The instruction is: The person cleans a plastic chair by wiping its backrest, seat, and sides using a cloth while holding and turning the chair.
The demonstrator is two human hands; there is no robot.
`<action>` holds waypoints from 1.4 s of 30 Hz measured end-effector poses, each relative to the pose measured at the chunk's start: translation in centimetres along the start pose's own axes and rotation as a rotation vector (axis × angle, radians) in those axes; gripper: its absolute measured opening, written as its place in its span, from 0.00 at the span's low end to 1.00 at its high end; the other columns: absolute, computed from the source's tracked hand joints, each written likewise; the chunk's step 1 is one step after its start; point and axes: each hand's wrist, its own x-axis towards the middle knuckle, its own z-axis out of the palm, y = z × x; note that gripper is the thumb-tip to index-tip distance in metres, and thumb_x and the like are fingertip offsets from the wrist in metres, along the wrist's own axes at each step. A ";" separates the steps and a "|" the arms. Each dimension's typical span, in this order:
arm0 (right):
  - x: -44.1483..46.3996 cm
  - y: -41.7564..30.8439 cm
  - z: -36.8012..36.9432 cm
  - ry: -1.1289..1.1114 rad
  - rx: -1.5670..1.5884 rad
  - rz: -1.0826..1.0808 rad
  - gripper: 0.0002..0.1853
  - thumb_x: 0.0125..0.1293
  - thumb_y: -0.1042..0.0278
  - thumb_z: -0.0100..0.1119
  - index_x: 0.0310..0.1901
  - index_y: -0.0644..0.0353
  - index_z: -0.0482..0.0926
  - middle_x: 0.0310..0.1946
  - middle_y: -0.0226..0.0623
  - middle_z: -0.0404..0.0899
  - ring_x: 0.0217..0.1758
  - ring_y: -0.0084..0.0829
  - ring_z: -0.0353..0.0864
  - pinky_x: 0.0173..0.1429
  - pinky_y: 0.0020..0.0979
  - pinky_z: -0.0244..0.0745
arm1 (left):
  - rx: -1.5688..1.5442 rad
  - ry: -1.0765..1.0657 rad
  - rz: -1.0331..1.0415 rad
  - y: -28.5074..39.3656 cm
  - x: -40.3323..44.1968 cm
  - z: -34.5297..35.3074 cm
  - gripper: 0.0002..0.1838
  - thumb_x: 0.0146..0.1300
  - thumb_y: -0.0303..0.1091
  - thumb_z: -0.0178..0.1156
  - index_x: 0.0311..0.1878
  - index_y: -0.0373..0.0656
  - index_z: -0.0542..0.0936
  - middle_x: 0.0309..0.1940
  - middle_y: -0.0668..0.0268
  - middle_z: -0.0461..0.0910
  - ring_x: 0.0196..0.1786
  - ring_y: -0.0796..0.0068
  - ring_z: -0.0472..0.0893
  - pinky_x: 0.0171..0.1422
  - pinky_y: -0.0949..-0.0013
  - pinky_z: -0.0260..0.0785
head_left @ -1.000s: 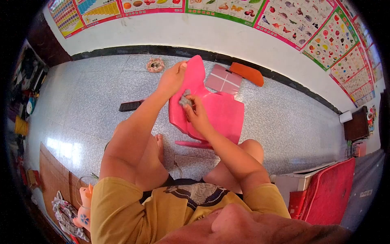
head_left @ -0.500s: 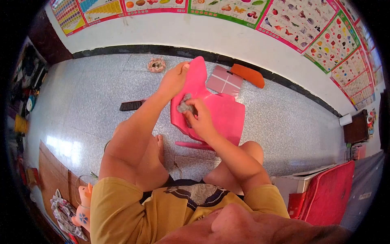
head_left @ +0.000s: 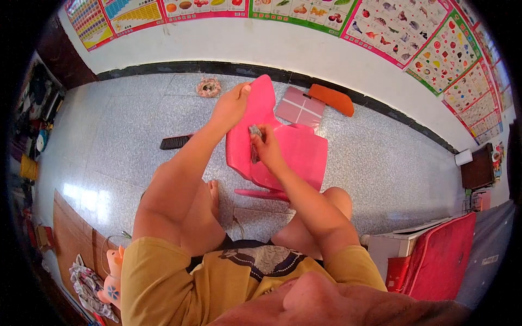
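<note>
A pink plastic chair (head_left: 299, 152) lies tilted between my knees. My left hand (head_left: 232, 107) grips the upper edge of its backrest, the thumb lying over the rim. My right hand (head_left: 266, 145) pinches a crumpled grey cloth (head_left: 255, 130) against the chair's surface, below and to the right of my left hand. Part of the cloth is hidden behind my fingers.
A black brush (head_left: 175, 142) lies left of the chair. Beyond it are a round patterned object (head_left: 208, 87), a pink square panel (head_left: 298, 106) and an orange board (head_left: 333, 100) by the wall. A red padded item (head_left: 441, 258) stands at the lower right.
My right hand has moved with the cloth, first down and left, then back to the right across the pink surface. My left hand keeps its hold on the backrest.
</note>
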 end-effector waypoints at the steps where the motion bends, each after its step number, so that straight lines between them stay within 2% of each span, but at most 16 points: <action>1: 0.3 0.8 0.0 -0.008 0.029 0.064 0.08 0.77 0.71 0.57 0.52 0.58 0.71 0.33 0.27 0.74 0.34 0.18 0.73 0.38 0.25 0.71 | 0.003 -0.002 -0.013 0.2 0.0 -0.1 0.27 0.80 0.53 0.42 0.66 0.44 0.76 0.55 0.46 0.82 0.60 0.42 0.80 0.64 0.50 0.71; 2: 0.4 1.6 -0.1 -0.017 0.058 0.129 0.07 0.77 0.71 0.57 0.52 0.58 0.71 0.33 0.27 0.74 0.34 0.18 0.73 0.37 0.26 0.71 | 0.005 -0.004 -0.027 0.4 -0.1 -0.1 0.27 0.80 0.53 0.43 0.66 0.44 0.76 0.55 0.46 0.82 0.60 0.42 0.80 0.64 0.51 0.71; 5: 0.4 1.3 -0.1 -0.009 0.052 0.145 0.06 0.77 0.71 0.56 0.49 0.58 0.71 0.33 0.27 0.75 0.35 0.18 0.73 0.38 0.26 0.71 | 0.012 -0.010 -0.034 0.3 0.0 -0.2 0.27 0.80 0.53 0.43 0.66 0.43 0.76 0.55 0.46 0.82 0.61 0.43 0.80 0.64 0.51 0.71; 7: -0.1 -0.6 -0.1 -0.009 -0.047 0.142 0.07 0.76 0.71 0.57 0.50 0.58 0.72 0.34 0.31 0.76 0.36 0.21 0.75 0.40 0.28 0.72 | 0.009 -0.011 -0.026 0.3 0.1 -0.2 0.27 0.80 0.53 0.43 0.66 0.43 0.76 0.55 0.45 0.82 0.61 0.43 0.80 0.65 0.52 0.71; 9: -1.0 -3.2 -0.1 -0.004 -0.137 0.017 0.09 0.73 0.72 0.59 0.51 0.59 0.72 0.37 0.39 0.76 0.39 0.31 0.77 0.44 0.33 0.73 | -0.004 -0.009 -0.019 0.2 0.0 -0.1 0.27 0.80 0.53 0.43 0.66 0.42 0.76 0.55 0.45 0.82 0.61 0.43 0.80 0.65 0.52 0.71; 11: -2.1 -6.1 -0.1 0.004 -0.220 -0.229 0.13 0.68 0.73 0.63 0.52 0.62 0.73 0.43 0.51 0.77 0.45 0.48 0.79 0.52 0.42 0.74 | -0.019 -0.006 -0.019 0.3 0.0 -0.1 0.27 0.80 0.53 0.44 0.66 0.42 0.76 0.55 0.45 0.82 0.61 0.43 0.80 0.65 0.52 0.71; 14: -3.1 -9.6 -1.2 -0.176 -0.245 -0.432 0.15 0.67 0.74 0.62 0.52 0.62 0.73 0.47 0.53 0.75 0.51 0.54 0.78 0.55 0.43 0.74 | -0.006 -0.005 -0.018 0.4 -0.1 -0.2 0.27 0.80 0.53 0.44 0.66 0.42 0.76 0.55 0.45 0.82 0.61 0.43 0.80 0.64 0.52 0.71; 17: -3.0 -10.2 -1.0 -0.177 -0.230 -0.544 0.15 0.67 0.73 0.62 0.53 0.63 0.73 0.46 0.52 0.75 0.51 0.54 0.77 0.55 0.43 0.74 | 0.000 -0.006 -0.021 0.2 -0.1 0.0 0.27 0.80 0.54 0.44 0.66 0.43 0.76 0.55 0.45 0.82 0.61 0.43 0.80 0.64 0.52 0.71; 20: -2.3 -8.9 -0.4 -0.103 -0.204 -0.325 0.15 0.68 0.73 0.62 0.54 0.63 0.73 0.45 0.52 0.75 0.50 0.52 0.78 0.55 0.42 0.73 | 0.000 0.000 -0.004 0.1 0.0 0.1 0.27 0.80 0.54 0.43 0.67 0.44 0.76 0.56 0.46 0.82 0.61 0.43 0.80 0.64 0.51 0.71; 23: -0.4 -5.2 0.0 0.033 -0.229 -0.312 0.13 0.70 0.76 0.60 0.53 0.63 0.72 0.41 0.47 0.76 0.44 0.39 0.79 0.50 0.37 0.75 | 0.012 -0.003 -0.010 0.3 -0.1 -0.1 0.27 0.80 0.54 0.43 0.67 0.44 0.76 0.56 0.46 0.82 0.61 0.43 0.80 0.65 0.51 0.71; 25: 1.1 -0.7 -0.1 0.043 -0.106 -0.096 0.12 0.70 0.74 0.59 0.53 0.62 0.73 0.40 0.48 0.78 0.42 0.42 0.80 0.49 0.39 0.75 | 0.008 -0.006 -0.015 0.2 -0.1 0.0 0.27 0.80 0.54 0.43 0.67 0.44 0.76 0.56 0.46 0.82 0.61 0.43 0.80 0.65 0.52 0.71; 27: 1.9 -0.3 -0.1 0.075 -0.066 0.017 0.12 0.70 0.74 0.59 0.53 0.62 0.73 0.39 0.49 0.79 0.41 0.44 0.81 0.48 0.40 0.75 | -0.010 -0.005 -0.012 -0.1 0.1 0.0 0.27 0.80 0.54 0.43 0.67 0.44 0.76 0.56 0.46 0.82 0.61 0.43 0.80 0.65 0.52 0.71; 32: 1.9 -0.7 -0.6 0.153 -0.172 0.051 0.10 0.71 0.73 0.59 0.51 0.62 0.73 0.37 0.50 0.80 0.39 0.45 0.82 0.46 0.42 0.76 | 0.008 -0.010 -0.011 0.3 -0.1 -0.1 0.27 0.80 0.53 0.43 0.67 0.43 0.76 0.56 0.46 0.82 0.61 0.43 0.80 0.65 0.52 0.71; 35: 2.2 1.4 -0.5 0.161 -0.181 -0.011 0.12 0.69 0.75 0.59 0.52 0.63 0.73 0.40 0.52 0.79 0.41 0.48 0.82 0.48 0.44 0.76 | 0.017 -0.010 -0.012 0.3 -0.1 -0.2 0.27 0.80 0.53 0.43 0.67 0.43 0.76 0.56 0.46 0.82 0.61 0.43 0.80 0.65 0.52 0.71; 39: 0.3 -6.3 -0.3 0.058 -0.322 -0.339 0.15 0.66 0.77 0.61 0.52 0.65 0.73 0.48 0.55 0.77 0.50 0.54 0.79 0.53 0.45 0.75 | 0.016 0.006 0.004 0.4 -0.2 -0.2 0.28 0.80 0.54 0.42 0.66 0.43 0.76 0.56 0.45 0.82 0.61 0.42 0.80 0.65 0.51 0.71; 42: 0.0 -7.9 -0.5 -0.037 -0.346 -0.500 0.18 0.64 0.79 0.62 0.55 0.65 0.73 0.52 0.55 0.75 0.55 0.56 0.77 0.58 0.45 0.73 | 0.009 -0.016 -0.057 0.6 -0.2 -0.3 0.30 0.80 0.56 0.40 0.66 0.42 0.76 0.55 0.43 0.82 0.61 0.40 0.79 0.65 0.50 0.70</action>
